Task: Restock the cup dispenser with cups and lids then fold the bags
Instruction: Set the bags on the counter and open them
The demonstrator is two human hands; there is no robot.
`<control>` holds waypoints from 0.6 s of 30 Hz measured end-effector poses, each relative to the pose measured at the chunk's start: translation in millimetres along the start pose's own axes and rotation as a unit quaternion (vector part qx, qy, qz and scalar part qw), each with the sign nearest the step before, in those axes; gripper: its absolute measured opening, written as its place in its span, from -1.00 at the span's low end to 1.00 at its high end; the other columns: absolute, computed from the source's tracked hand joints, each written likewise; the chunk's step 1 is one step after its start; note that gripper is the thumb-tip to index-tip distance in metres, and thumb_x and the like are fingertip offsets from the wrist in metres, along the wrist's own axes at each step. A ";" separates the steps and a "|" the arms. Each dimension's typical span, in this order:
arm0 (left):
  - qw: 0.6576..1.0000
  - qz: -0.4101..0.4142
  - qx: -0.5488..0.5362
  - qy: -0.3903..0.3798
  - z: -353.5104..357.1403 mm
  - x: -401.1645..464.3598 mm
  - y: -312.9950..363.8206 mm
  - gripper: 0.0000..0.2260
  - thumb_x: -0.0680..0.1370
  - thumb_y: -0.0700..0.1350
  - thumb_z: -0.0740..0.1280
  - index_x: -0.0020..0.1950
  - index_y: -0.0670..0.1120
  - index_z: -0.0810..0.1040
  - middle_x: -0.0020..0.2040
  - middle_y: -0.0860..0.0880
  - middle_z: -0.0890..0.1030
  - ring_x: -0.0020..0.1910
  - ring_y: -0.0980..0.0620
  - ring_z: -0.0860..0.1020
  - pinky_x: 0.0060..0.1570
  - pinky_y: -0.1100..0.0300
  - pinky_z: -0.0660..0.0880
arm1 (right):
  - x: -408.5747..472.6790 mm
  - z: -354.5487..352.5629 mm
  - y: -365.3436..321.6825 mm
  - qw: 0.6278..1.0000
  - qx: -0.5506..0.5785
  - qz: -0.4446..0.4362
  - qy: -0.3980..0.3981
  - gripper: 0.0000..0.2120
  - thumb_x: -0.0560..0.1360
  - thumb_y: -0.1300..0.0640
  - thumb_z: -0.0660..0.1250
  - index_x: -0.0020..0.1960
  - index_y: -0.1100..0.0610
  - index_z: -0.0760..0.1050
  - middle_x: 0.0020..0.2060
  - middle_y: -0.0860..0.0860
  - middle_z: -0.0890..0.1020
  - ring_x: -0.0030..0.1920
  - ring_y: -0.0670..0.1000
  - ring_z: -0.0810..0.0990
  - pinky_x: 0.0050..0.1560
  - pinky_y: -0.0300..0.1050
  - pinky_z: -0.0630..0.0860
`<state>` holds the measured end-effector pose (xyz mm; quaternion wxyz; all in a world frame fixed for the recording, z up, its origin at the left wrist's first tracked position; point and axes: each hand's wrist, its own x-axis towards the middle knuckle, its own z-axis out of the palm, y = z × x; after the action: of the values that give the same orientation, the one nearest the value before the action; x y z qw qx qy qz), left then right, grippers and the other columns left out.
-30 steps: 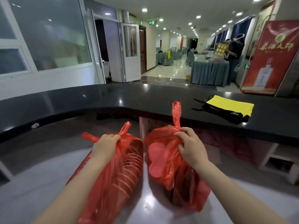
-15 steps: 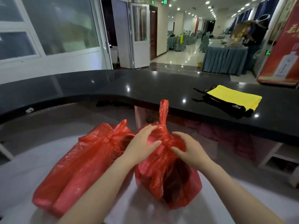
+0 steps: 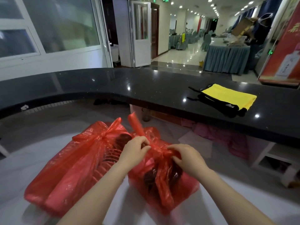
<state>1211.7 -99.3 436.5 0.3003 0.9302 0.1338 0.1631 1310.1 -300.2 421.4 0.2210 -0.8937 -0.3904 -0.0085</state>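
Head view: left hand (image 3: pixel 135 147) and right hand (image 3: pixel 186 157) both pinch the knot of the right bag (image 3: pixel 164 179) on the table (image 3: pixel 211 208) — thin, slippery, light film, best worked at the knot. Left bag (image 3: pixel 73 168) lies beside it, tied.

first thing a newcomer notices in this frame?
Two bright red plastic bags on the pale lower counter: the left bag lies on its side, knot still tied, while the left hand and right hand pinch the knotted neck of the right bag. Next, the glossy black countertop curving behind them, with a yellow and black cloth item at its right.
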 end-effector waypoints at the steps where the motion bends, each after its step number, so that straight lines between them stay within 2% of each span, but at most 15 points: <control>1: 1.000 -0.014 -0.015 0.016 -1.1 0.3 -3.7 -0.90 0.50 -0.13 0.39 -0.17 0.04 0.51 -0.18 0.11 0.55 -0.15 0.09 0.51 -0.09 0.20 0.41 | -1.9 -2.0 3.8 1.000 -0.003 0.002 0.017 -0.66 0.51 0.06 0.32 0.25 -0.19 0.50 0.10 -0.17 0.61 0.16 -0.06 0.52 0.15 -0.09 0.45; 5: 0.993 -0.070 -0.041 0.085 -10.3 2.3 -17.2 -0.90 0.52 -0.15 0.36 -0.17 0.01 0.51 -0.18 0.09 0.57 -0.15 0.07 0.53 -0.11 0.17 0.39 | -9.7 -13.9 21.7 0.997 -0.047 0.030 0.053 -0.71 0.55 0.10 0.25 0.21 -0.14 0.56 0.06 -0.11 0.66 0.08 0.02 0.57 0.06 -0.05 0.47; 9: 0.977 -0.139 -0.037 0.156 -34.9 -0.2 -41.1 -0.87 0.51 -0.18 0.36 -0.19 0.01 0.50 -0.18 0.03 0.56 -0.10 -0.07 0.55 -0.12 0.14 0.35 | -20.2 -32.4 51.0 0.979 -0.106 0.166 0.050 -0.58 0.47 0.21 0.21 0.22 -0.14 0.56 0.14 -0.06 0.64 0.14 0.07 0.57 0.08 -0.08 0.47; 11: 0.979 -0.126 -0.020 0.159 -42.8 -5.3 -44.7 -0.82 0.44 -0.23 0.42 -0.15 0.05 0.53 -0.07 -0.01 0.50 0.01 -0.08 0.51 0.02 0.16 0.36 | -23.3 -38.7 54.5 0.978 -0.073 0.195 0.033 -0.52 0.41 0.26 0.21 0.24 -0.10 0.56 0.19 -0.04 0.61 0.20 0.07 0.54 0.15 -0.06 0.47; 13: 0.987 -0.090 -0.013 0.135 -44.8 -9.4 -34.8 -0.63 0.35 -0.31 0.41 0.02 0.09 0.51 0.14 -0.03 0.40 0.21 -0.06 0.39 0.24 0.17 0.27 | -21.8 -41.5 44.3 0.989 -0.007 0.144 0.041 -0.47 0.35 0.28 0.25 0.29 -0.01 0.53 0.26 -0.03 0.57 0.30 0.04 0.48 0.30 -0.03 0.40; 15: 0.996 -0.026 -0.028 0.080 -43.3 -10.5 -16.1 -0.45 0.32 -0.33 0.35 0.23 0.11 0.44 0.30 0.00 0.36 0.36 -0.02 0.29 0.39 0.10 0.19 | -17.7 -42.9 23.2 0.994 0.057 0.077 0.054 -0.46 0.34 0.24 0.29 0.31 -0.01 0.51 0.28 -0.06 0.55 0.34 0.00 0.44 0.38 0.09 0.31; 18: 0.999 0.044 -0.014 -0.006 -34.4 -10.2 8.9 -0.47 0.42 -0.14 0.37 0.36 0.14 0.36 0.30 0.11 0.45 0.40 0.04 0.30 0.46 -0.14 0.02 | -11.9 -39.1 -5.7 0.997 0.074 0.016 0.017 -0.48 0.40 -0.04 0.36 0.36 -0.10 0.44 0.28 -0.12 0.54 0.32 -0.04 0.45 0.39 0.17 0.28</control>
<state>1190.6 -92.1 466.0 0.3067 0.9318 0.0886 0.1729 1304.0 -320.8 456.6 0.2931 -0.8807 -0.3719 0.0085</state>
